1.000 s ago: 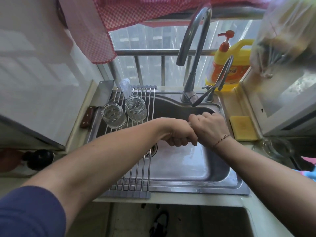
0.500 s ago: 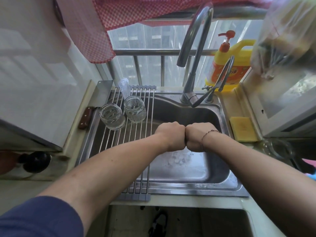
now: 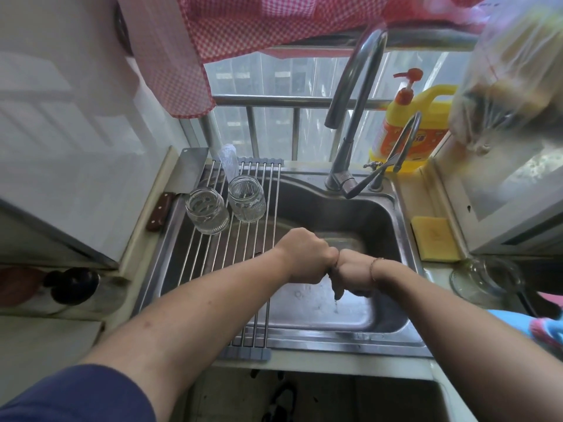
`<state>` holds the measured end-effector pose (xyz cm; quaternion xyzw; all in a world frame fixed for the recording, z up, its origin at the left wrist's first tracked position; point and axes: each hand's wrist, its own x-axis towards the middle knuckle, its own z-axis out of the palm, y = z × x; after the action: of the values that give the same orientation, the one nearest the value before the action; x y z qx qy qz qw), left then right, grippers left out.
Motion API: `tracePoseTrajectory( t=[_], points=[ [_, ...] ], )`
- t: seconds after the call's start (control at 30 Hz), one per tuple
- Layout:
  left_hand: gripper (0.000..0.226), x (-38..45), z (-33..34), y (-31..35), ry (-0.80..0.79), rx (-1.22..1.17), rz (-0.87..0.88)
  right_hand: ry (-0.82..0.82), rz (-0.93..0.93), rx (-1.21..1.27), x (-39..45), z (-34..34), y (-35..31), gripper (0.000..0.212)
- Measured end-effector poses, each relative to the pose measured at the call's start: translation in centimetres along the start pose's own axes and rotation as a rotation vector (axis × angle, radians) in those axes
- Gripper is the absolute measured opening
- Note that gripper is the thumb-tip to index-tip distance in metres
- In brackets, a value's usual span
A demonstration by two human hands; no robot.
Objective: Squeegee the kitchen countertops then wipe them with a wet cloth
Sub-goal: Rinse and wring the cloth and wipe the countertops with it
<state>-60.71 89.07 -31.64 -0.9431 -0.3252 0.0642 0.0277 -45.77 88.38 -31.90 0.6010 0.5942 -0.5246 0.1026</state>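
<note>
Over the sink (image 3: 405, 336), the left hand (image 3: 307, 257) and right hand (image 3: 353, 275) were fisted knuckle to knuckle, clenching a dark wet cloth (image 3: 336, 292) that showed only beneath them. Beyond, two jars (image 3: 227, 210) stood on the rack (image 3: 259, 300), then the tap (image 3: 350, 123).

Pale countertop (image 3: 320, 362) wraps a stainless sink (image 3: 359, 341) set into it. Roll-up wire rack (image 3: 243, 300) spans the sink's left half, carrying two upside-down glass jars (image 3: 207, 211) (image 3: 246, 197) side by side near its far end, plus a clear plastic item (image 3: 229, 159) behind them. Left ledge: cleaver (image 3: 182, 181) lying along the sink edge, handle toward the camera. Right ledge: yellow sponge (image 3: 434, 237) flat beside the basin; glass lid or bowl (image 3: 484, 277) just nearer, can't tell which. Back right corner: yellow pump bottle (image 3: 414, 123) upright behind the faucet (image 3: 350, 117).
</note>
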Motion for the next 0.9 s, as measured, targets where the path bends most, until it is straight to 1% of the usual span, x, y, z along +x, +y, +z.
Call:
tracePoseTrajectory(
  t=[0.07, 0.13, 0.2, 0.27, 0.3, 0.37, 0.4, 0.43, 0.47, 0.5, 0.53, 0.57, 0.6, 0.63, 0.67, 0.7, 0.73, 0.8, 0.83, 0.9],
  points=[
    [0.009, 0.0, 0.6, 0.0, 0.072, 0.020, 0.026, 0.004, -0.040, 0.111, -0.4, 0.5, 0.7, 0.030],
    [0.003, -0.1, 0.4, 0.4, 0.095, 0.000, -0.001, 0.070, -0.077, 0.161, -0.7, 1.1, 1.1, 0.022],
    [0.009, -0.5, -0.3, 1.0, 0.092, -0.062, -0.100, 0.234, -0.132, 0.090, -0.8, 1.8, 1.4, 0.019],
    [0.016, -1.0, -1.0, 1.8, 0.033, -0.172, -0.277, 0.486, -0.169, -0.045, -1.3, 2.9, 1.7, 0.012],
    [0.018, -1.2, -1.1, 2.0, -0.010, -0.248, -0.395, 0.623, -0.172, -0.092, -1.8, 3.4, 1.7, 0.021],
    [0.019, -1.4, -1.7, 2.3, -0.097, -0.476, -0.633, 0.853, -0.268, -0.215, -2.7, 4.1, 2.5, 0.056],
    [0.019, -1.4, -1.9, 2.4, -0.134, -0.656, -0.719, 0.913, -0.345, -0.328, -3.2, 4.2, 2.8, 0.070],
    [0.018, -1.6, -2.2, 2.6, -0.180, -0.864, -0.766, 0.955, -0.426, -0.450, -3.5, 4.4, 3.2, 0.081],
    [0.015, -1.6, -2.6, 3.0, -0.265, -1.076, -0.760, 1.001, -0.494, -0.561, -3.8, 4.4, 3.4, 0.087],
    [0.012, -1.9, -3.1, 3.6, -0.371, -1.256, -0.714, 1.026, -0.549, -0.652, -4.1, 4.5, 3.5, 0.090],
    [0.012, -2.2, -3.7, 4.3, -0.462, -1.377, -0.652, 1.039, -0.615, -0.726, -4.5, 4.5, 3.5, 0.088],
    [0.017, -2.6, -4.4, 4.9, -0.531, -1.448, -0.592, 1.049, -0.671, -0.786, -4.9, 4.4, 3.5, 0.081],
    [0.021, -2.9, -5.0, 5.5, -0.575, -1.471, -0.552, 1.047, -0.698, -0.849, -5.1, 4.3, 3.5, 0.069],
    [0.025, -3.0, -5.3, 6.1, -0.590, -1.454, -0.540, 1.025, -0.675, -0.917, -5.7, 4.1, 3.2, 0.056],
    [0.025, -3.0, -5.5, 6.9, -0.573, -1.391, -0.556, 0.982, -0.624, -0.971, -6.2, 3.9, 2.9, 0.049],
    [0.022, -3.0, -5.5, 7.6, -0.523, -1.283, -0.589, 0.919, -0.546, -1.015, -6.8, 3.9, 2.6, 0.045],
    [0.017, -3.1, -5.7, 8.5, -0.455, -1.137, -0.622, 0.844, -0.426, -1.045, -7.7, 4.1, 2.2, 0.039],
    [0.007, -3.2, -6.3, 9.8, -0.311, -0.798, -0.640, 0.722, -0.229, -1.055, -9.6, 4.5, 1.3, 0.015],
    [0.003, -3.4, -6.6, 10.2, -0.262, -0.650, -0.640, 0.675, -0.191, -1.006, -10.3, 4.7, 0.9, 0.013],
    [0.013, -3.7, -6.7, 10.7, -0.177, -0.412, -0.615, 0.621, -0.145, -0.891, -11.1, 4.8, 0.1, 0.017]
  ],
)
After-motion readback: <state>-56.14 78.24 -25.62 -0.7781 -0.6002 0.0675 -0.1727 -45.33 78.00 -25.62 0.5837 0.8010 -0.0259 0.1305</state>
